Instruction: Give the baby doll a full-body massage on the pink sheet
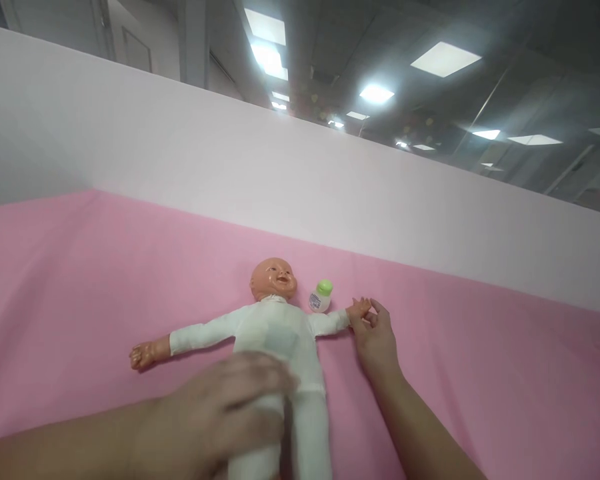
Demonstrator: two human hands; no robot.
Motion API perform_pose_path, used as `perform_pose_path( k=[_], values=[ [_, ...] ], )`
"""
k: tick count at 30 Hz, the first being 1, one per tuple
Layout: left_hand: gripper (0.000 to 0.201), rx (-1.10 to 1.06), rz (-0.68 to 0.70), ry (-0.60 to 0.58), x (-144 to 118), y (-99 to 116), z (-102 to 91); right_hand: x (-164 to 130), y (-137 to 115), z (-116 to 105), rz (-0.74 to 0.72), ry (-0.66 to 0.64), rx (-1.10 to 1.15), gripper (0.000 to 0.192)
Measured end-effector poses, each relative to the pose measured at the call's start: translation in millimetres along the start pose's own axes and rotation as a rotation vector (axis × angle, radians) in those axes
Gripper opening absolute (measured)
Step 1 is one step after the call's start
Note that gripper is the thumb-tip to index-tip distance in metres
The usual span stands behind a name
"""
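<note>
A baby doll (280, 340) with a white cloth body lies on its back on a pink sheet (180, 267), its arms spread wide. My right hand (377, 340) has its fingers closed round the doll's hand (359, 309) on the right side. Blurred by motion, my left hand (230, 407) is over the doll's lower body and hides part of its hip and leg; its grip and any contact are unclear. Beside the doll's head stands a small clear bottle (320, 298) with a green cap, close to my right hand.
A white wall or panel (280, 173) rises behind the pink sheet. Above it is dark glass (405, 80) with ceiling lights showing in it. A grey door frame (193, 40) stands at the upper left. The sheet has some creases.
</note>
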State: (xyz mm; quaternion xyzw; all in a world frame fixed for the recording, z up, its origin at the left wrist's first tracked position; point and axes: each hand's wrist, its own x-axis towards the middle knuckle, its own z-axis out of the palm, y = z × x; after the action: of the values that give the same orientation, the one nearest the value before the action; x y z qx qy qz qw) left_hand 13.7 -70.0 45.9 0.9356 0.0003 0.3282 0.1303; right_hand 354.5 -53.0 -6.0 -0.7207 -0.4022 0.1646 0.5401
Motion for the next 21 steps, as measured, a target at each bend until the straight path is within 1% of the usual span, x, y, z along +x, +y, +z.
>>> perform_pose_path(
  k=[1, 2, 4, 6, 7, 9, 10, 12, 14, 16, 18, 20, 21],
  values=[
    [0.043, 0.018, -0.037, 0.029, -3.6, -9.8, -1.8, -6.3, -4.2, 3.1, -0.071, -0.002, 0.056, 0.072],
    [0.045, 0.022, -0.073, 0.089, -7.2, -20.2, -2.4, -13.2, -8.3, 6.8, -0.148, -0.015, 0.095, 0.067],
    [0.046, 0.044, -0.178, 0.138, -12.9, -40.1, -1.7, -27.7, -15.5, 15.1, -0.311, -0.076, 0.085, 0.052],
    [0.045, 0.034, -0.282, 0.104, -14.8, -54.5, -0.3, -40.9, -20.2, 23.2, -0.502, -0.161, -0.04, 0.037],
    [0.044, 0.02, -0.321, 0.081, -14.3, -59.0, 0.4, -46.1, -21.4, 26.6, -0.605, -0.207, -0.116, 0.032],
    [0.042, -0.012, -0.372, 0.041, -11.6, -63.0, 1.5, -53.3, -22.0, 31.5, -0.779, -0.285, -0.238, 0.033],
    [0.042, -0.021, -0.381, 0.034, -10.0, -63.3, 2.1, -55.2, -21.6, 33.0, -0.827, -0.31, -0.276, 0.035],
    [0.041, -0.026, -0.377, 0.034, -7.8, -62.5, 3.7, -56.4, -20.7, 34.5, -0.837, -0.344, -0.33, 0.039],
    [0.04, -0.019, -0.364, 0.042, -7.6, -61.1, 5.9, -55.5, -20.4, 34.9, -0.793, -0.359, -0.35, 0.039],
    [0.042, -0.008, -0.322, 0.06, -9.1, -58.3, 8.5, -53.4, -20.6, 34.9, -0.726, -0.364, -0.333, 0.037],
    [0.045, 0.007, -0.264, 0.086, -10.7, -51.8, 11.1, -50.0, -20.6, 34.2, -0.619, -0.347, -0.272, 0.033],
    [0.049, 0.011, -0.188, 0.107, -10.7, -40.3, 12.9, -44.2, -19.2, 32.1, -0.469, -0.322, -0.127, 0.034],
    [0.049, 0.0, -0.146, 0.1, -9.6, -32.8, 13.3, -40.2, -17.6, 30.2, -0.395, -0.302, -0.033, 0.037]
  ],
)
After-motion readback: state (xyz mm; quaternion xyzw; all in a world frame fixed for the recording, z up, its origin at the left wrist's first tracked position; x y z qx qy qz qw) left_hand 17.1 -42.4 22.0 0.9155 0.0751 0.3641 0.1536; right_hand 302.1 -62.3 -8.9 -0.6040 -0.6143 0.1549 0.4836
